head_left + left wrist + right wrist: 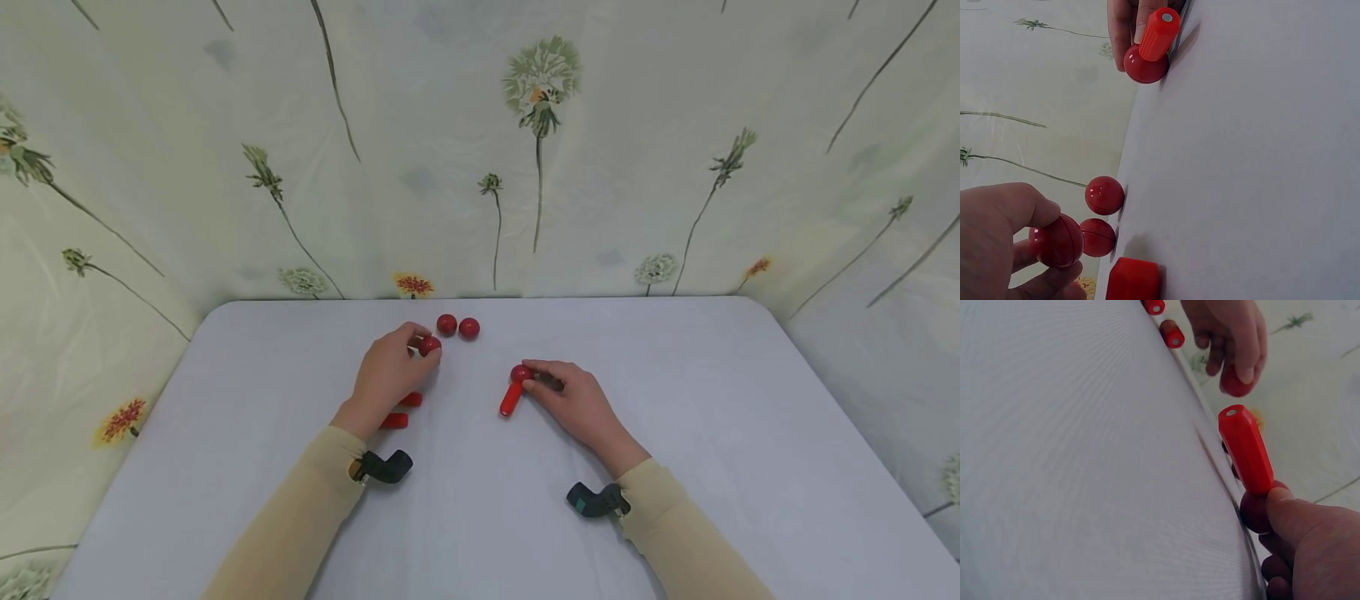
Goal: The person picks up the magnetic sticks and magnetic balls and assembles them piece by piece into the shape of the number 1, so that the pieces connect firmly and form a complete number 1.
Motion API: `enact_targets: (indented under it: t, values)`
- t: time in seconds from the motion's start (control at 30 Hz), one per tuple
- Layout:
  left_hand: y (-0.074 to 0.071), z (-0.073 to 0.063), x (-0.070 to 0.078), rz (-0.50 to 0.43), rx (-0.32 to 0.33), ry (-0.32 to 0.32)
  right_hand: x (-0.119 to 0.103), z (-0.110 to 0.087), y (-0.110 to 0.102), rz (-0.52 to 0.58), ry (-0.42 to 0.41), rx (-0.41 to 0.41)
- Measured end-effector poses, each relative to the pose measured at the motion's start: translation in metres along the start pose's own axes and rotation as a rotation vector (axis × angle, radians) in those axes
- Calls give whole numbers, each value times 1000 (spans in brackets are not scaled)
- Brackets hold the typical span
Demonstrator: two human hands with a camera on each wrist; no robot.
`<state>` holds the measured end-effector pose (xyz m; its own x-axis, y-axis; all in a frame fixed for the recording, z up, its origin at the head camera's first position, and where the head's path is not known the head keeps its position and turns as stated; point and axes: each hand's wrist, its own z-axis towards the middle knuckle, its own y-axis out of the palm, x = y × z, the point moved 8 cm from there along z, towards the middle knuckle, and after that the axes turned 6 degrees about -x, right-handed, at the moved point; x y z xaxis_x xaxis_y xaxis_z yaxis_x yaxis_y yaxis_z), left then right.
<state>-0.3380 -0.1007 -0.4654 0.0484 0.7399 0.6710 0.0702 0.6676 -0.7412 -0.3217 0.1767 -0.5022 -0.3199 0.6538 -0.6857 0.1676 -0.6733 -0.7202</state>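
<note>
My left hand [386,372] pinches a glossy red ball [430,346] between thumb and fingers, raised off the table in the left wrist view. To its right, my right hand [573,402] grips another red ball [520,373] by thumb and fingertips. A red faceted rod [1245,450] juts from that second ball, its free end showing a small metal disc. Just beyond my left hand, two more red balls [447,325] [469,328] sit side by side. Two red rods [412,399] [394,421] lie partly hidden under my left hand and wrist.
A white cloth covers the table [675,375]. Behind its far edge hangs a curtain [420,167] printed with dandelions. Each wrist wears a small black camera mount [386,467].
</note>
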Motion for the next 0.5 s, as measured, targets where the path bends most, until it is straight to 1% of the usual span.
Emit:
enact_targets:
  t: [0.17, 0.5]
  values:
    - [-2, -5, 0, -22, 9, 3, 1, 0, 0, -2, -4, 3]
    - [-4, -13, 5, -22, 20, 19, 1, 0, 0, 4, 8, -8]
